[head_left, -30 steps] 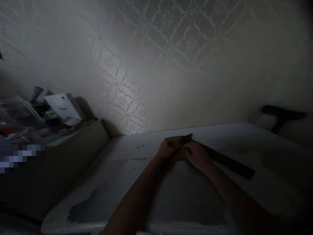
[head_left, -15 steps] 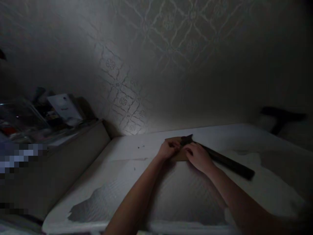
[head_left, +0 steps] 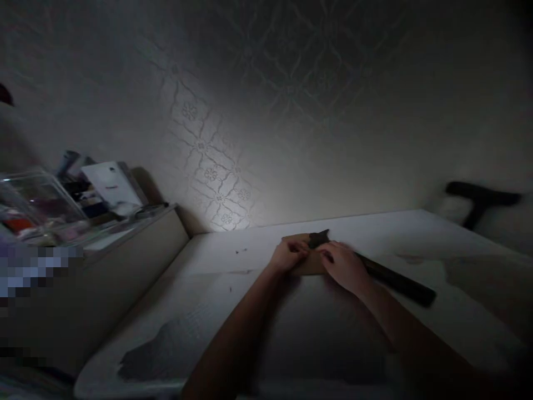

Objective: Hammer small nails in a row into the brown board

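Note:
A flat brown piece like cardboard (head_left: 310, 267) lies on the white tabletop, under both my hands. My left hand (head_left: 288, 254) rests on its left side, thumb and fingertips drawn together. Facing it, my right hand (head_left: 342, 265) has its fingers curled in a pinch close to the left fingertips. Whatever lies between the fingertips is too small and dim to make out. Just beyond them sits a dark piece with pointed corners (head_left: 318, 238). A long dark bar (head_left: 400, 282) runs out to the right from behind my right hand.
The white table (head_left: 216, 253) has worn grey patches and a few dark specks. At left, a cabinet (head_left: 137, 278) carries a clear plastic box (head_left: 41, 194), a white box (head_left: 113, 186) and clutter. A black T-shaped object (head_left: 478, 199) stands at right, before the patterned wall (head_left: 200, 111).
My right hand has shifted slightly right, and its fingers have moved a little over the brown piece. My left hand stays nearly in place. The light on the wall looks brighter.

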